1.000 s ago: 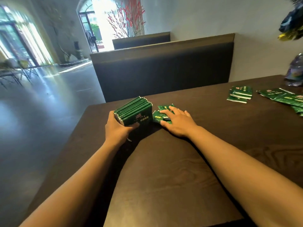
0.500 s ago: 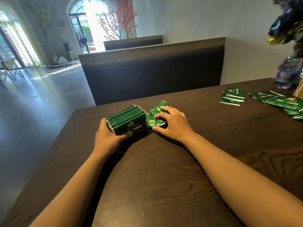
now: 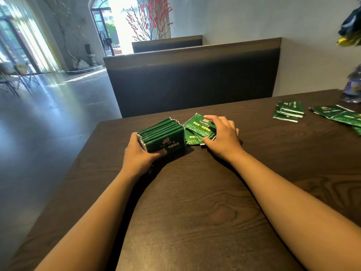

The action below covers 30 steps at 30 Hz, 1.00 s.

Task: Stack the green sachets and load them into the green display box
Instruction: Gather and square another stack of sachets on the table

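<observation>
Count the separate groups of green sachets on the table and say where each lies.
4: the upright block at the left hand; a few under the right hand; a small pile far right; loose ones at the edge, partly cut off.

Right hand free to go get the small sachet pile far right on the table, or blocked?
Probably not yet. The right hand is gripping loose sachets beside the display box. The table between it and the small pile looks bare, so only its load stands in the way.
</observation>
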Available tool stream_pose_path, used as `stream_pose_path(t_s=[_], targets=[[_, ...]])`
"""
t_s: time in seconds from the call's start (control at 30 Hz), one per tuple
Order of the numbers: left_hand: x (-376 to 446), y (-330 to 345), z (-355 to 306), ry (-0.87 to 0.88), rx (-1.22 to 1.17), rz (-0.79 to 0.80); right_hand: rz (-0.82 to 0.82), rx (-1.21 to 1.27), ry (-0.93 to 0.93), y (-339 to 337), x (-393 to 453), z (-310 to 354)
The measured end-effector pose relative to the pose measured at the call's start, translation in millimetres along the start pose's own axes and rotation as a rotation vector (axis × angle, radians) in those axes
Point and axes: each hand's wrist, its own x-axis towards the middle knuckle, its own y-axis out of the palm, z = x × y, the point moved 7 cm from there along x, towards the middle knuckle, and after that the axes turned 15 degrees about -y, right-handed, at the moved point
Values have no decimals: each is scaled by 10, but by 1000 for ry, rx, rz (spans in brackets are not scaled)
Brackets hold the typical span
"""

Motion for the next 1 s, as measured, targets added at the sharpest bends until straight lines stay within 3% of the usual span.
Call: stream_pose_path(t_s=[0.3,0.57,0.73,1.0], targets=[[-4,-10,21,-8,12,-2,-5,-52,126,-92,-50,-49],[6,-17,15,1,27,-5,-115,186,77,-147,-19,-18],[-9,-1,1,1,31,6,-91,218,81,-127,-7,0],[-19,6,7,-6,31,25,-444,298,15,-440,-50,172]])
